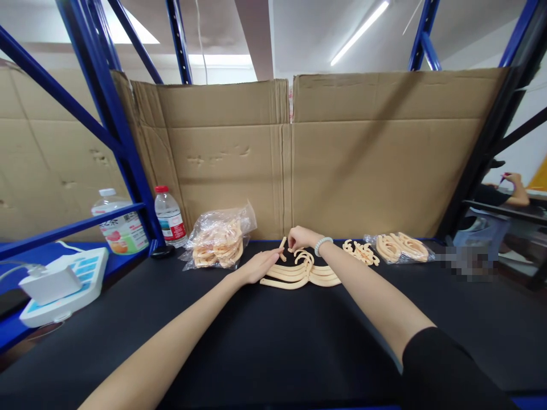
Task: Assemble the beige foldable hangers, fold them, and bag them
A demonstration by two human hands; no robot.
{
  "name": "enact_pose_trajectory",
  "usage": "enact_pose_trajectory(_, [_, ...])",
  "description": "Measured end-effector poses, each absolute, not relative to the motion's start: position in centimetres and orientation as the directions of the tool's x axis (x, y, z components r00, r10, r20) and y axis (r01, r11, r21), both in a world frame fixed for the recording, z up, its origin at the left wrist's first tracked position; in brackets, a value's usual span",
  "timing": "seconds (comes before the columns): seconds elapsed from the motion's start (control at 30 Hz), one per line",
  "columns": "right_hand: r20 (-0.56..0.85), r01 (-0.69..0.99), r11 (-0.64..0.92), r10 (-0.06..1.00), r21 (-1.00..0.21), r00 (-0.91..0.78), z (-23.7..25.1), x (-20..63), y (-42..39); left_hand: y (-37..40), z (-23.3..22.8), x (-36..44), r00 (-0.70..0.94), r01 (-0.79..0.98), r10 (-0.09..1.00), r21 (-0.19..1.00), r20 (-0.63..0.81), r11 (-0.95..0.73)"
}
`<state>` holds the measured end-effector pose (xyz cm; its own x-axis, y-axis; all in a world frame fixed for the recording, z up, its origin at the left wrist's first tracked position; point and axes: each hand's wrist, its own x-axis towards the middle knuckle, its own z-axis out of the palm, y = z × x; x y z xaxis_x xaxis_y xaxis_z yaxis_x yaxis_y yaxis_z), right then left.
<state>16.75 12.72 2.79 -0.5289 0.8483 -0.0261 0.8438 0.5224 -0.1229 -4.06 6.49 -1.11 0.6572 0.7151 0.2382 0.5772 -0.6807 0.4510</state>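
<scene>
On the black table lies a fan of long, curved, cream-coloured tubular pieces [287,283], gathered at a middle point with short hooked ends curling up. My left hand [261,266] rests flat over the left part of this fan, its fingers stretched out. A short cream stick [282,244] shows right by the left fingertips; whether they touch it I cannot tell. Just beyond the hooked ends, my right hand [304,238] is closed in a pinch. What lies between its fingertips is too small to make out. The right forearm covers part of the fan's right side.
A pile of small curled cream pieces [361,252] lies right of the forearm, beside a clear bag of cream loops [401,248]. Leftward are another filled plastic bag [219,239], a red-capped bottle [170,219] and a white device [64,287]. Cardboard [384,165] stands behind.
</scene>
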Motion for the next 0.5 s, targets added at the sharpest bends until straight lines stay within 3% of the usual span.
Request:
enact_pose_trajectory(0.3, [0.03, 0.805, 0.575, 0.816, -0.15, -0.577, 2.0, 19.1, 13.3, 8.4, -1.8, -6.3, 0.576, 0.602, 0.714, 0.384, 0.398, -0.7])
enact_pose_trajectory(0.5, [0.094, 0.848, 0.517, 0.856, -0.119, -0.508, 1.1, 19.3, 13.0, 8.5, -2.2, -6.4, 0.571, 0.582, 0.68, 0.357, 0.46, -0.731])
